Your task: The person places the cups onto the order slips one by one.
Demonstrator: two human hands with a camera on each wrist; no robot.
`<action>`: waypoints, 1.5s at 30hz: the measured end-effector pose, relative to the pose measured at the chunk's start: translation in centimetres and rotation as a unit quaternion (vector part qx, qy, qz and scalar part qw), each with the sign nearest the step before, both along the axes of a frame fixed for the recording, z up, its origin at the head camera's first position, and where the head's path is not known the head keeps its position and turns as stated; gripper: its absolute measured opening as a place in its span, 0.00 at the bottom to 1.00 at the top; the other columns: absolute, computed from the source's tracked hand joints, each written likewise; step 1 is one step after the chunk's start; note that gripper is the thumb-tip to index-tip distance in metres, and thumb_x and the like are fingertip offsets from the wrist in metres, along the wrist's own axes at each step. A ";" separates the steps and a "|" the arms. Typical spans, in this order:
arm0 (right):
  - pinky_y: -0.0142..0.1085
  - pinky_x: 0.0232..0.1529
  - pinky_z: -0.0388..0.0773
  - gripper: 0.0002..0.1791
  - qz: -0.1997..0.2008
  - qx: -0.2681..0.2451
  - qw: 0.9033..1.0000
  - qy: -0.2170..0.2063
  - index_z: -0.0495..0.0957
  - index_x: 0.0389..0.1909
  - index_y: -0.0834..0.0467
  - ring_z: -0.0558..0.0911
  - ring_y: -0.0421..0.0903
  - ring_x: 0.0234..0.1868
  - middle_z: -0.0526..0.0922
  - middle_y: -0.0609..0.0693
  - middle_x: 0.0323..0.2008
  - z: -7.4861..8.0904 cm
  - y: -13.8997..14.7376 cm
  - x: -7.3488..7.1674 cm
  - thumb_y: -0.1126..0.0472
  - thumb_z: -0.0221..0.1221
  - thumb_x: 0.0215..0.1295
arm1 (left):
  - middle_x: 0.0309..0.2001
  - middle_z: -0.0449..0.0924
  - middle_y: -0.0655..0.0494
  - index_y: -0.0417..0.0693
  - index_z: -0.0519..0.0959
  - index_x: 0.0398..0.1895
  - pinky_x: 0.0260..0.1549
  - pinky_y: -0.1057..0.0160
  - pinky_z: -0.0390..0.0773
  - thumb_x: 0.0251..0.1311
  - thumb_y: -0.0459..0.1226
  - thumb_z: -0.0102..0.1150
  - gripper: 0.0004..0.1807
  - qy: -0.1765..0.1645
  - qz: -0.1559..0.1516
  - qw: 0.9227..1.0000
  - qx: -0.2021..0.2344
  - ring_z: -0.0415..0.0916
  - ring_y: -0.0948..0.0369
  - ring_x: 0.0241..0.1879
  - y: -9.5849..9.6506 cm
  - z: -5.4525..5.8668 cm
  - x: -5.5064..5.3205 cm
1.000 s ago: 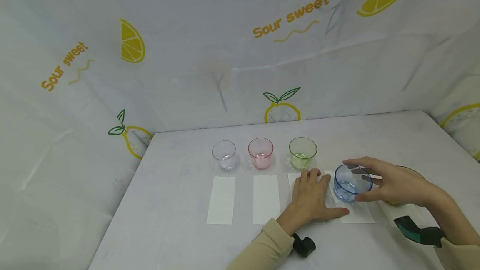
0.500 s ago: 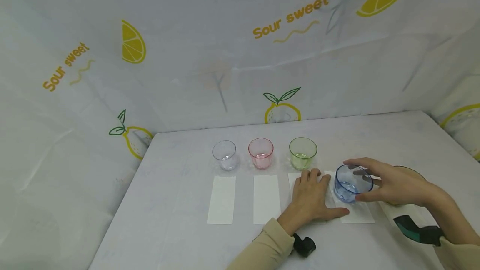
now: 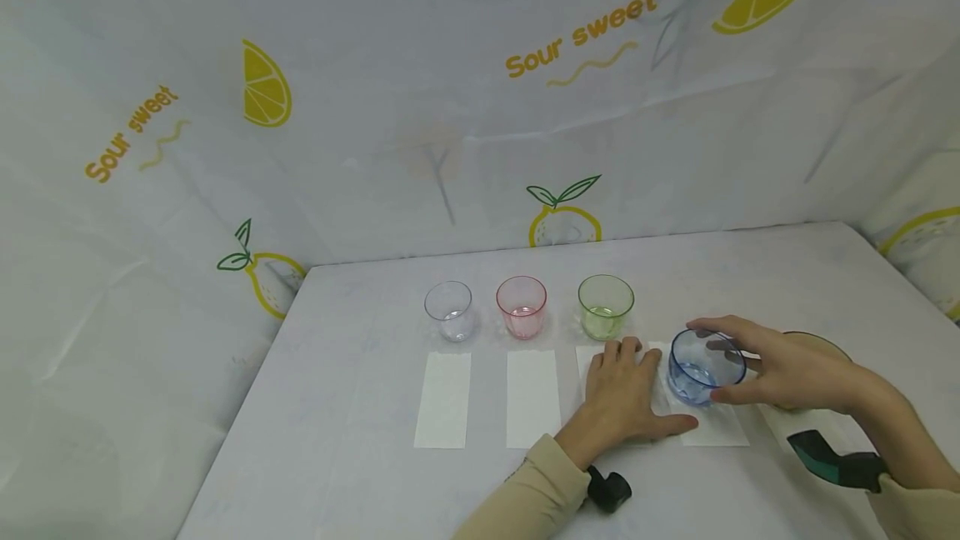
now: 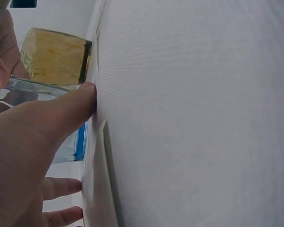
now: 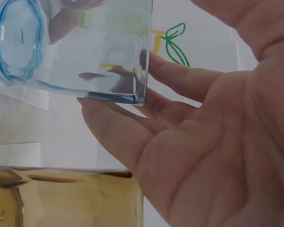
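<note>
In the head view my right hand [image 3: 795, 369] holds a blue-tinted glass [image 3: 692, 382] near its rim, thumb in front and fingers round the far side. The glass stands upright on a white paper strip [image 3: 723, 432]. My left hand [image 3: 618, 394] lies just left of it, fingers spread. Those fingers cover much of another paper strip [image 3: 588, 365], while the thumb reaches onto the strip bearing the blue glass. An amber glass [image 4: 57, 54] stands beyond the blue one in the left wrist view; from the head camera my right hand partly hides it.
Along the back stand a clear glass [image 3: 450, 315], a pink glass [image 3: 522, 311] and a green glass [image 3: 606, 311]. Two white paper strips [image 3: 442, 400] lie in front of the clear and pink ones. A lemon-print cloth [image 3: 375, 148] hangs behind the table [image 3: 322, 407].
</note>
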State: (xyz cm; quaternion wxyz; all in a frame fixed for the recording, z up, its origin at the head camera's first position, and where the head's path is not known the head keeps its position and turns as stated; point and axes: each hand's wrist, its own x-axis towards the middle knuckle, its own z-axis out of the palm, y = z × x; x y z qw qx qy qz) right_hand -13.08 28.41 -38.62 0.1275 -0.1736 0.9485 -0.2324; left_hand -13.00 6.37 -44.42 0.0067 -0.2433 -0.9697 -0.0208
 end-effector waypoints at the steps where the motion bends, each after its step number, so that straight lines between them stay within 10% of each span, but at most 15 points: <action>1: 0.29 0.29 0.72 0.49 0.001 -0.002 1.000 0.000 0.61 0.74 0.52 0.84 0.49 0.44 0.72 0.67 0.68 0.0 0.0 0.0 0.44 0.74 0.55 | 0.62 0.68 0.67 0.71 0.70 0.69 0.57 0.67 0.71 0.47 0.79 0.56 0.47 0.002 0.000 1.000 0.000 0.64 0.67 0.61 0.0 0.0 0.0; 16: 0.30 0.27 0.75 0.52 0.007 -0.022 1.000 0.017 0.57 0.76 0.51 0.86 0.54 0.42 0.69 0.70 0.69 -0.1 -0.2 0.4 0.44 0.74 0.55 | 0.61 0.69 0.65 0.68 0.70 0.70 0.57 0.67 0.71 0.49 0.78 0.57 0.47 0.010 -0.012 1.000 0.008 0.66 0.66 0.61 -0.2 0.1 0.1; 20: 0.51 0.40 0.86 0.50 0.019 -0.060 0.997 0.035 0.59 0.76 0.55 0.83 0.66 0.52 0.68 0.68 0.70 -0.3 -0.3 0.3 0.49 0.74 0.56 | 0.61 0.69 0.65 0.68 0.70 0.70 0.57 0.68 0.72 0.50 0.77 0.58 0.46 0.011 -0.020 1.000 0.013 0.66 0.66 0.61 -0.3 0.3 0.1; 24: 0.67 0.53 0.76 0.49 0.034 -0.104 0.993 0.053 0.59 0.75 0.59 0.71 0.73 0.65 0.64 0.67 0.71 -0.4 -0.2 0.2 0.55 0.75 0.56 | 0.63 0.69 0.62 0.65 0.71 0.70 0.57 0.67 0.72 0.51 0.76 0.59 0.46 0.012 -0.030 0.999 0.022 0.66 0.65 0.62 -0.6 0.4 0.3; 31: 0.14 0.58 0.68 0.49 0.042 -0.152 0.982 0.102 0.60 0.76 0.55 0.56 0.09 0.62 0.65 0.59 0.72 -0.8 0.0 0.0 0.61 0.75 0.56 | 0.65 0.70 0.60 0.63 0.71 0.70 0.56 0.67 0.72 0.53 0.73 0.60 0.45 0.022 -0.041 0.998 0.044 0.67 0.63 0.64 -1.3 0.9 0.6; 45: 0.06 0.57 0.57 0.46 0.017 -0.212 0.971 0.106 0.60 0.78 0.53 0.56 0.11 0.63 0.62 0.56 0.75 0.4 -1.9 -1.1 0.63 0.71 0.61 | 0.67 0.68 0.57 0.63 0.64 0.76 0.58 0.65 0.72 0.57 0.70 0.58 0.46 -0.001 -0.061 0.992 0.109 0.67 0.62 0.65 -4.2 2.6 0.6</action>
